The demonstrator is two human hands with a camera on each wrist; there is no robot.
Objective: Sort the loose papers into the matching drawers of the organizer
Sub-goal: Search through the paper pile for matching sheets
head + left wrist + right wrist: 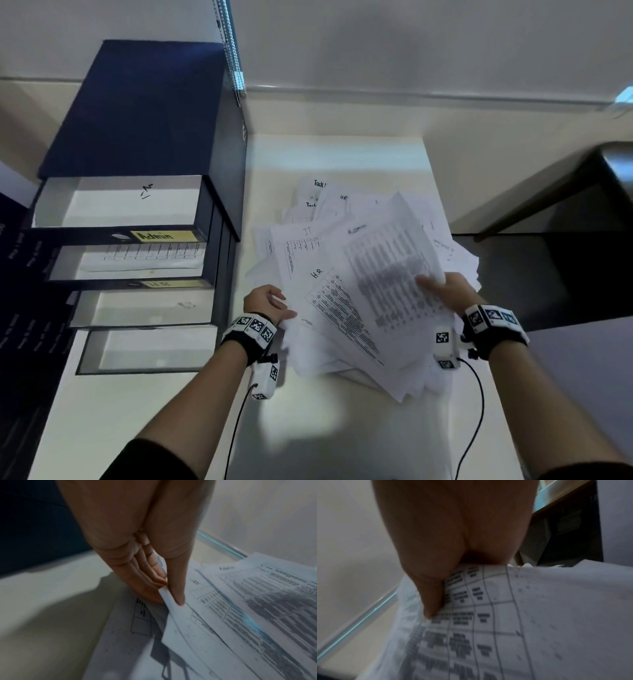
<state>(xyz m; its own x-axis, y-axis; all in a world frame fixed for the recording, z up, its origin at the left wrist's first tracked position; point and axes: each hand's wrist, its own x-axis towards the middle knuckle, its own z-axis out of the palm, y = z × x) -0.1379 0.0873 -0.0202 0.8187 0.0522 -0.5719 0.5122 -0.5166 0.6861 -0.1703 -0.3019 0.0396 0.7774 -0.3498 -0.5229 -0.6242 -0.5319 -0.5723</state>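
A loose heap of white printed papers (pixel 359 274) covers the middle of the white table (pixel 171 411); headings such as "HR", "IT" and "Task" show. My left hand (pixel 270 305) pinches the near left edge of a stack of sheets (pixel 197 615), thumb on top and fingers underneath. My right hand (pixel 442 289) holds the right side of the same stack (pixel 505 615), thumb pressed on a printed table, fingers hidden below. Left of the heap stands the dark blue organizer (pixel 137 113) with several drawers pulled out, two labelled "Admin" (pixel 161 235) and "HR" (pixel 161 283).
The organizer's open drawers (pixel 130 205) step toward me and hold white sheets. A metal rail (pixel 233 48) rises behind the organizer against the wall. A dark desk (pixel 565 274) adjoins the table on the right. Cables hang from both wrist cameras.
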